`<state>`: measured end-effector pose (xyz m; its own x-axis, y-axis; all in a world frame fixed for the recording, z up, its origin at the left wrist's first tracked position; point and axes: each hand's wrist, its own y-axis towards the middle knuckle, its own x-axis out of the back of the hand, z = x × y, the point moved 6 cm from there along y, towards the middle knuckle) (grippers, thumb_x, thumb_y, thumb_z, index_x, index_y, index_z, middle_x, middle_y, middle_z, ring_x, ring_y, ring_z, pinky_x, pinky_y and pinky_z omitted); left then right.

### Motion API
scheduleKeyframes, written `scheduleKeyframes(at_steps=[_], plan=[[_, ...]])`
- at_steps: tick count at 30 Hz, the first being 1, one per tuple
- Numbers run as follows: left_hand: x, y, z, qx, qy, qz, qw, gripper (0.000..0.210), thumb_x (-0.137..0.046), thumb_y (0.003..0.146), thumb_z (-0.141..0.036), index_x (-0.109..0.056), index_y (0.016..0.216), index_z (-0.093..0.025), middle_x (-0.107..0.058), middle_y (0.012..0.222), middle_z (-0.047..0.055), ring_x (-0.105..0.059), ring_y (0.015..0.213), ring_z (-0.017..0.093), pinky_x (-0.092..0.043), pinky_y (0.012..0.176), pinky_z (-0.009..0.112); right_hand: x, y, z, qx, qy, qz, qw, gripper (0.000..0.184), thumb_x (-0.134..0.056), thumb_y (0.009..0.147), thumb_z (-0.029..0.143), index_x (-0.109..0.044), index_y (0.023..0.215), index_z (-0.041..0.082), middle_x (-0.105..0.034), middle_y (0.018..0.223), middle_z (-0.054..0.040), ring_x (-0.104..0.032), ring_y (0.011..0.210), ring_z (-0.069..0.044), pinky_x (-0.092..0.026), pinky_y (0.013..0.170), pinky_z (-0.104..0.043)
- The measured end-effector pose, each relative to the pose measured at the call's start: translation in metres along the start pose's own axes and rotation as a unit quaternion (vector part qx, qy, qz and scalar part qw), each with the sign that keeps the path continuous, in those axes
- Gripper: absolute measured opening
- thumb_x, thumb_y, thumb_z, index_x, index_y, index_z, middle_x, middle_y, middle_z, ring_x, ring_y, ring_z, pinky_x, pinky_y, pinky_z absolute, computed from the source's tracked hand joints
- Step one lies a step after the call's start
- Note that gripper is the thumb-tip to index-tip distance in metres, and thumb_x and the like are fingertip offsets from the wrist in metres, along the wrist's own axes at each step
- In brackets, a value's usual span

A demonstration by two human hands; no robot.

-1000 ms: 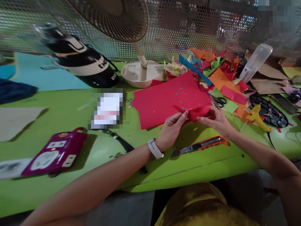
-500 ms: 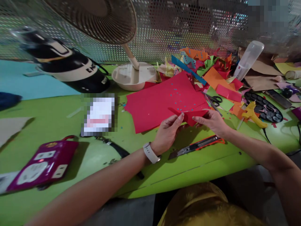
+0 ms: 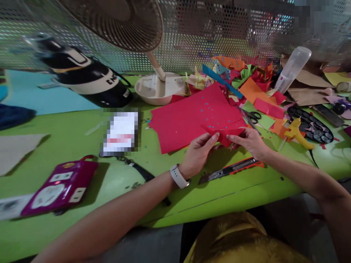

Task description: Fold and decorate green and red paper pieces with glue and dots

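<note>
Both my left hand point(image 3: 197, 151) and my right hand point(image 3: 250, 141) pinch a small piece of red paper point(image 3: 225, 137) between thumb and fingers. It looks folded, and its lower part is partly hidden by my fingers. Behind it, a large red sheet point(image 3: 183, 118) lies on the green table, dotted with small blue paper bits. Just in front of my hands rests an orange utility knife point(image 3: 233, 168) with its blade pointing left. Black-handled scissors point(image 3: 252, 116) lie past my right hand, at the edge of the red sheet.
Colourful paper scraps point(image 3: 246, 75) are heaped at the back. A yellow glue gun point(image 3: 297, 133) and black palette point(image 3: 312, 126) sit on the right. To the left are a fan point(image 3: 161, 91), a bottle point(image 3: 93, 78), a phone point(image 3: 120, 133), a strap point(image 3: 142, 171) and a purple power strip point(image 3: 64, 184).
The view has shifted slightly, so everything appears a little further right. My hands still hold the small red paper in nearly the same pose.
</note>
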<state>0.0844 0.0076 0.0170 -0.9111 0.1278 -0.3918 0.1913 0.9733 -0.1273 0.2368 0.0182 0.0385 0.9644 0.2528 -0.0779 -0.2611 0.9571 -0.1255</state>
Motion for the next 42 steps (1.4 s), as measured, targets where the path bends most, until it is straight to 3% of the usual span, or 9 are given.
scheduleKeyframes(at_steps=[4, 9, 18, 34, 42], plan=[[0.0002, -0.0012, -0.0007, -0.003, 0.047, 0.017, 0.999, 0.032, -0.084, 0.068, -0.045, -0.074, 0.087, -0.021, -0.076, 0.089, 0.002, -0.066, 0.075, 0.014, -0.053, 0.069, 0.026, -0.0003, 0.0006, -0.0011, 0.001, -0.001, -0.002, 1.000, 0.034, -0.083, 0.065, 0.048, -0.072, 0.083, 0.021, -0.075, 0.077, -0.0016, -0.065, 0.057, -0.012, -0.059, 0.059, -0.028], [0.0025, -0.0008, 0.0002, -0.001, 0.087, 0.015, 0.996, 0.031, -0.082, 0.069, -0.046, -0.071, 0.072, -0.018, -0.069, 0.069, -0.001, -0.058, 0.061, 0.010, -0.049, 0.062, 0.023, -0.0023, -0.0011, 0.0004, 0.000, -0.002, 0.007, 1.000, 0.033, -0.083, 0.066, 0.048, -0.072, 0.082, 0.021, -0.075, 0.075, -0.0008, -0.065, 0.057, -0.011, -0.059, 0.060, -0.027], [-0.0023, -0.0012, -0.0022, -0.006, 0.061, 0.029, 0.998, 0.032, -0.084, 0.067, -0.045, -0.072, 0.078, -0.018, -0.070, 0.071, -0.001, -0.059, 0.060, 0.009, -0.051, 0.061, 0.022, -0.0006, -0.0012, -0.0004, 0.003, -0.023, 0.015, 1.000, 0.034, -0.081, 0.069, 0.048, -0.071, 0.084, 0.018, -0.074, 0.073, -0.0005, -0.064, 0.055, -0.009, -0.057, 0.059, -0.024], [0.0007, -0.0024, 0.0003, 0.051, 0.036, 0.007, 0.998, 0.035, -0.087, 0.061, -0.044, -0.069, 0.073, -0.017, -0.069, 0.066, -0.002, -0.062, 0.057, 0.010, -0.053, 0.060, 0.023, -0.0017, -0.0022, 0.0027, 0.015, 0.001, 0.017, 1.000, 0.034, -0.078, 0.072, 0.050, -0.069, 0.080, 0.018, -0.075, 0.075, -0.0016, -0.066, 0.055, -0.009, -0.056, 0.058, -0.022], [0.0049, -0.0028, 0.0024, 0.050, 0.058, -0.004, 0.997, 0.034, -0.085, 0.065, -0.044, -0.066, 0.070, -0.017, -0.068, 0.064, -0.001, -0.059, 0.054, 0.009, -0.047, 0.053, 0.020, -0.0009, -0.0023, 0.0014, 0.012, -0.008, 0.000, 1.000, 0.035, -0.078, 0.070, 0.052, -0.069, 0.077, 0.018, -0.074, 0.073, -0.0003, -0.066, 0.053, -0.009, -0.054, 0.053, -0.022]])
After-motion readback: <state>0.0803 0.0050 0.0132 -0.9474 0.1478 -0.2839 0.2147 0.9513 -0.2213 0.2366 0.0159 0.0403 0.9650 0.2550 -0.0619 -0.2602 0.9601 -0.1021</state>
